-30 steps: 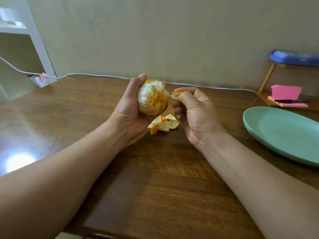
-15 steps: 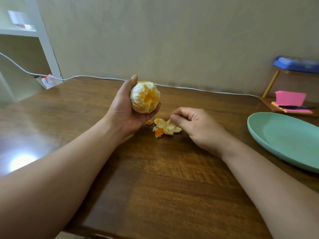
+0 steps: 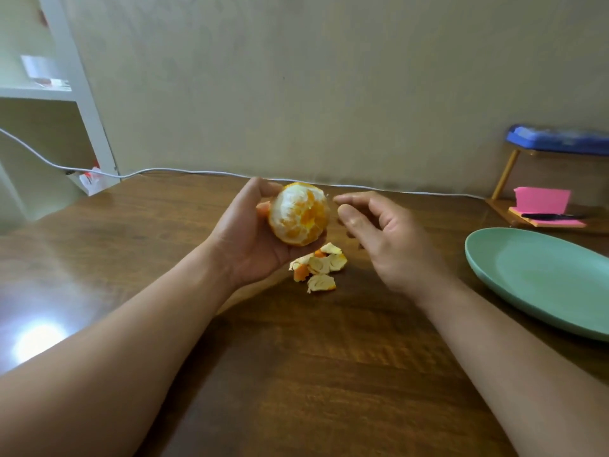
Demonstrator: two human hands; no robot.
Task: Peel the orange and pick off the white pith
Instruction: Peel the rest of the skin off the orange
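The orange (image 3: 299, 213) is mostly peeled, with white pith over its left side and bare flesh on the right. My left hand (image 3: 245, 234) cups it from below and behind, a little above the table. Just right of the fruit my right hand (image 3: 384, 235) hovers, fingers loosely bent and holding nothing, its fingertips close to the orange's right edge. A small heap of peel pieces (image 3: 318, 267) lies on the wooden table (image 3: 296, 374) directly under the orange.
A green plate (image 3: 540, 278) sits at the right. Behind it a low wooden stand carries pink sticky notes (image 3: 542, 201) with a black pen, and a blue object (image 3: 560, 138) on top. A white cable (image 3: 197, 173) runs along the wall.
My right hand dropped a peel piece onto the heap, then rose back up beside the orange, now holding nothing. The left hand kept hold of the orange.
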